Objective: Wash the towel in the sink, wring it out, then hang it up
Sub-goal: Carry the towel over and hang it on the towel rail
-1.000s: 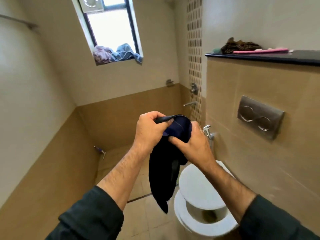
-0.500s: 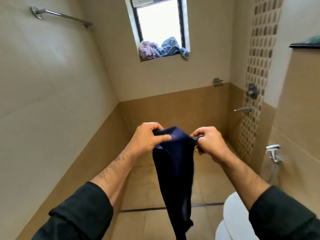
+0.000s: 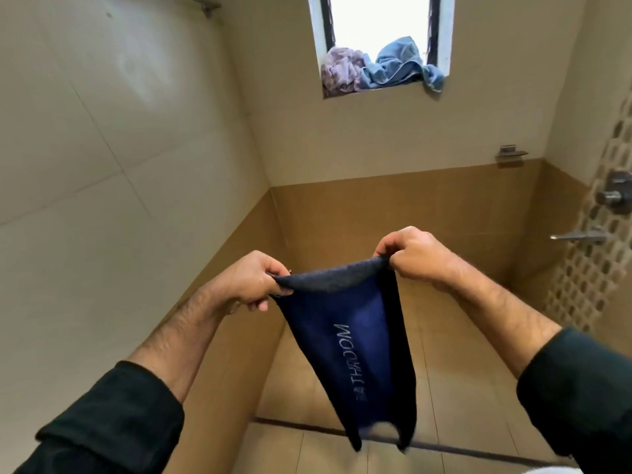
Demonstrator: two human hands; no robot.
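Note:
A dark blue towel with the word BATHROOM stitched on it hangs stretched between both hands in front of me. My left hand pinches its upper left corner. My right hand pinches the upper right corner, a little higher. The towel's top edge is pulled taut and the rest hangs straight down over the floor. A metal towel rail is fixed high on the left wall, only its end showing at the top edge of the view.
A window in the far wall has crumpled purple and light blue cloths on its sill. A shower tap and spout stick out from the right wall. A small metal holder sits on the far wall. Tiled floor lies below.
The view has swung left, away from the toilet. My hands have moved apart and spread the bunched towel open, so its lettering now shows.

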